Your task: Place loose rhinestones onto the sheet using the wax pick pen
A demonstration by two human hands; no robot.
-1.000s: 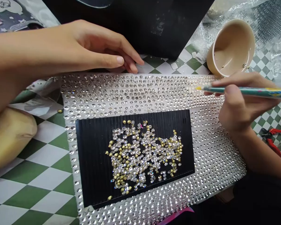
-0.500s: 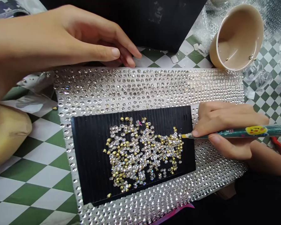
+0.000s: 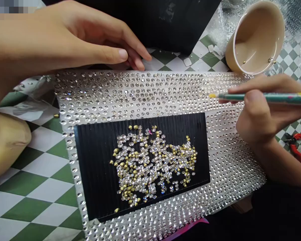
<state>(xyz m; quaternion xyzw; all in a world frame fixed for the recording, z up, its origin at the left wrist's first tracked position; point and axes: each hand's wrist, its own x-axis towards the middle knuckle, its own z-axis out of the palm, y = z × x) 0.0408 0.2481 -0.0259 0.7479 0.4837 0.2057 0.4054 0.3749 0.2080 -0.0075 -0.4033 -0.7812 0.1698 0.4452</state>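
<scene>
Well, the right hand (image 3: 262, 115) has a slim teal pencil (image 3: 273, 97) pinched between thumb and fingers, closed snugly around the barrel. Its yellow waxy tip (image 3: 212, 95) sticks out just past the fingertips (image 3: 237, 89) and sits over the neat rows of clear rhinestones on a large silvery rhinestone sheet (image 3: 145, 93), toward that sheet's upper right corner. From where I'm standing the tip is a little blurred, so I can't say whether it is actually touching a stone.

The left hand (image 3: 87, 38) holds nothing. Its fingers curl loosely, half open, just beyond the sheet's top edge.

A black ridged board (image 3: 97, 167) lies on the lower middle of the sheet, well below the tip, carrying a loose heap of gold-backed crystal stones (image 3: 153, 164). A beige ceramic cup (image 3: 256, 38) lies tipped on its side past the upper right corner, a few stones inside it. Red-handled pliers (image 3: 297, 147) sit beyond the right edge on the green-and-white checked tabletop (image 3: 37, 211), and a black box (image 3: 150, 23) stands past the top edge.
</scene>
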